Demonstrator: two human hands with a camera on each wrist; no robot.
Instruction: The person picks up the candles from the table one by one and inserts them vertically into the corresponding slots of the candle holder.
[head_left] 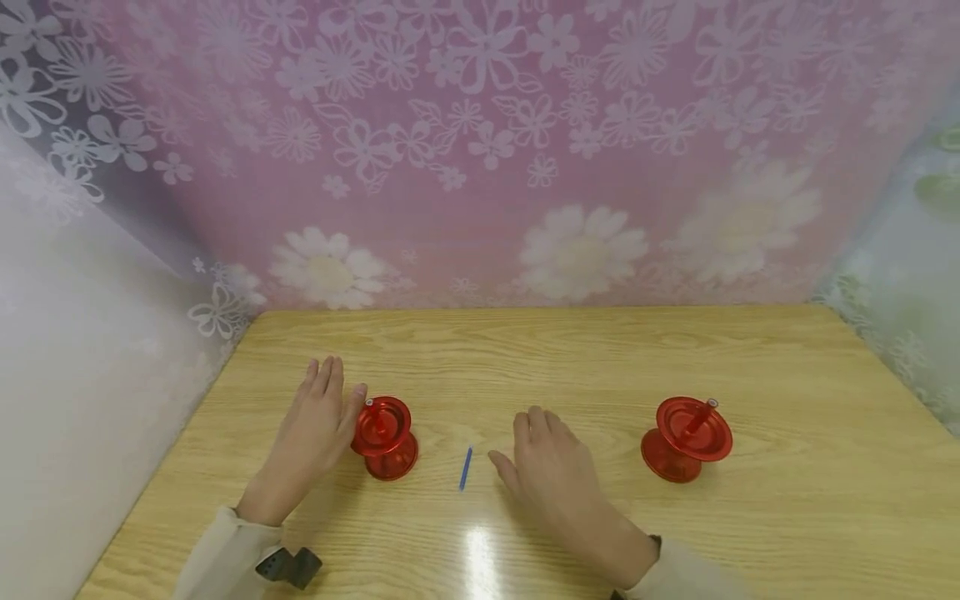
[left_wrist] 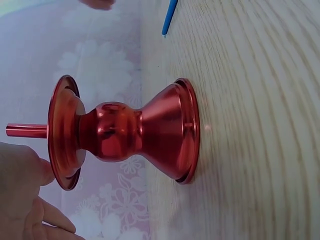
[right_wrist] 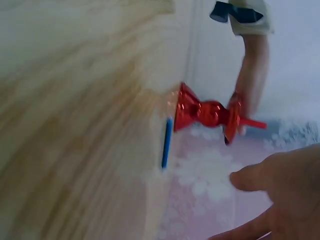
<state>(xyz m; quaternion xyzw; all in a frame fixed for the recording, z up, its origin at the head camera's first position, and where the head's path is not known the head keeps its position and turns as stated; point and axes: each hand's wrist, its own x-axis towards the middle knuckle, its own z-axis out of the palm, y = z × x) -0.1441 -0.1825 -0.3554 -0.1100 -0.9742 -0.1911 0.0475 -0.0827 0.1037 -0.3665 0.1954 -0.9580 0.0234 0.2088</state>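
Two shiny red metal candle holders stand upright on the wooden table. At the left one (head_left: pixel 392 454), my left hand (head_left: pixel 311 429) reaches forward with fingers extended, its thumb right at the dish rim. The left wrist view shows that holder's dish, rounded stem and flared base (left_wrist: pixel 167 132) from the side. A thin blue candle (head_left: pixel 466 468) lies between my hands; the right wrist view shows it (right_wrist: pixel 166 142) too. Just right of it hovers my right hand (head_left: pixel 555 479), holding nothing, fingers relaxed and thumb apart. The right candle holder (head_left: pixel 686 437) stands farther right, untouched by either hand.
The pale wooden table (head_left: pixel 480 358) ends at a pink flowered backdrop (head_left: pixel 450 208). A whitish side panel (head_left: pixel 75 333) borders the left edge and a pale flowered one (head_left: pixel 915 292) the right. A light reflection (head_left: pixel 480 558) shows near the front.
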